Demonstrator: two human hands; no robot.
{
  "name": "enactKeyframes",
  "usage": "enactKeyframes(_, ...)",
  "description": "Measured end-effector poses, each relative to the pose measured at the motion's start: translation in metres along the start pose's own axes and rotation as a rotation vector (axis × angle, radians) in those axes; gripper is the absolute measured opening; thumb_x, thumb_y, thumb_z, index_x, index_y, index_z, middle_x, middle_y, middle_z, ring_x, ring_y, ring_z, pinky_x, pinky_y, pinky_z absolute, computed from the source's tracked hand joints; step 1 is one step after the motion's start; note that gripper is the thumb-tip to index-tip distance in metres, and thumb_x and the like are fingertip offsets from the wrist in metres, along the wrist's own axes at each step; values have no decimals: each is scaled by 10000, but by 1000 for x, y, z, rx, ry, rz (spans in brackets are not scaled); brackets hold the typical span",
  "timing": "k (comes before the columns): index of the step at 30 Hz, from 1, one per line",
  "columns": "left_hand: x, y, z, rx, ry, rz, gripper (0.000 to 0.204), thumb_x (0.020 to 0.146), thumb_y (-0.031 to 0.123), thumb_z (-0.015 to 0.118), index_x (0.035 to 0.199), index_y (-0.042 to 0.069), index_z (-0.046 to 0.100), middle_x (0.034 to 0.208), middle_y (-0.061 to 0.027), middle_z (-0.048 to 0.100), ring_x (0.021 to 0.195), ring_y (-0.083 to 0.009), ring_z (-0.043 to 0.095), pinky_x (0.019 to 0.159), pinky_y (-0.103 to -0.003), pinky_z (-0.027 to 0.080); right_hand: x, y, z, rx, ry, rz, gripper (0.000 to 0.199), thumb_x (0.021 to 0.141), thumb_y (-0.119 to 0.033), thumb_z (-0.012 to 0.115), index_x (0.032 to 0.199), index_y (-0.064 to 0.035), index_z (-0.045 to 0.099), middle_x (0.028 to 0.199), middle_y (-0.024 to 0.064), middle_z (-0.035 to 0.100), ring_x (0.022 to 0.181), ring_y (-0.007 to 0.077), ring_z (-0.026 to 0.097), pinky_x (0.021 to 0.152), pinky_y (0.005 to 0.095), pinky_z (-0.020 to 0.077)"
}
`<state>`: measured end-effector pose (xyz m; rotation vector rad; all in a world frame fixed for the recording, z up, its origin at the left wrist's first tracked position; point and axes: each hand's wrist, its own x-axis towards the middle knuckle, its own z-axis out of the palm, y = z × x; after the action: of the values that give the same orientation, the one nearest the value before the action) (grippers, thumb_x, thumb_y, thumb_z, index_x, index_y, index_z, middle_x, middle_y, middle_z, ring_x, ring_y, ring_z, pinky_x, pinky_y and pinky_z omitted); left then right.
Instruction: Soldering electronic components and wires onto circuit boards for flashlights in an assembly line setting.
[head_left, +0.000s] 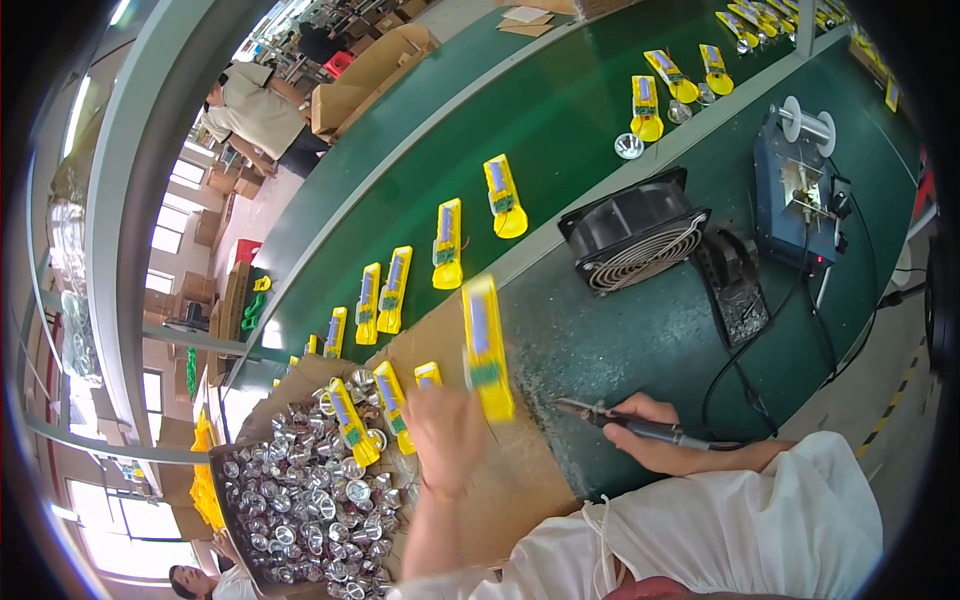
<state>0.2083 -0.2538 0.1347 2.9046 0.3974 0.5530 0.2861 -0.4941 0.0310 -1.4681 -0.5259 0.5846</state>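
Note:
My left hand point(445, 440), smeared by motion, is closed at the lower side of a yellow flashlight housing point(486, 345). That housing is blurred too, and carries a purple battery cell and a green circuit board. In my right hand point(650, 432) is a soldering iron point(635, 424), its tip pointing left over the green bench. Beside my left hand lie more yellow housings point(352, 425) on brown cardboard point(535, 465). At the lower left, a box point(228, 520) holds a heap of shiny reflector cups point(315, 500).
A black fan point(635, 235) stands beyond my right hand, with an iron holder point(735, 285) beside it. Cables run from a blue solder-feeding unit point(795, 195). Several yellow housings sit along the green conveyor point(570, 110). Another person point(258, 110) stands at the far left.

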Motion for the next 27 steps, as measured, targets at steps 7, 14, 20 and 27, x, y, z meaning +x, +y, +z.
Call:
enactKeyframes(7, 212, -5, 86, 172, -11, 196, 216, 748, 217, 555, 607, 58, 600, 725, -98, 575, 820, -297, 515, 721, -427, 383, 11, -3, -3, 18, -30, -77, 180, 768, -127, 667, 866, -28, 553, 672, 56, 585, 578, 111, 553, 505, 251, 416)
enactKeyframes(14, 282, 21, 153, 148, -153, 60, 406, 785, 484, 525, 776, 117, 699, 901, -107, 611, 935, -302, 533, 828, -437, 398, 11, -11, -6, 25, -52, -50, 173, 747, -118, 692, 825, -31, 564, 642, 60, 586, 525, 133, 564, 466, 253, 417)
enactKeyframes(20, 225, -56, 92, 26, -16, -100, 295, 711, 313, 685, 942, 142, 620, 1227, -128, 440, 1128, -338, 410, 906, -461, 352, 12, -3, -4, 39, -13, -46, 198, 732, -130, 705, 828, -34, 562, 639, 70, 586, 513, 161, 573, 462, 264, 428)
enactKeyframes(27, 166, -87, 137, -39, -189, -82, 250, 779, 129, 514, 1005, 215, 580, 1354, -187, 263, 1192, -420, 335, 958, -454, 335, 10, -1, 0, -34, -35, -120, 213, 736, -123, 700, 854, -32, 548, 627, 67, 576, 510, 154, 576, 448, 267, 428)
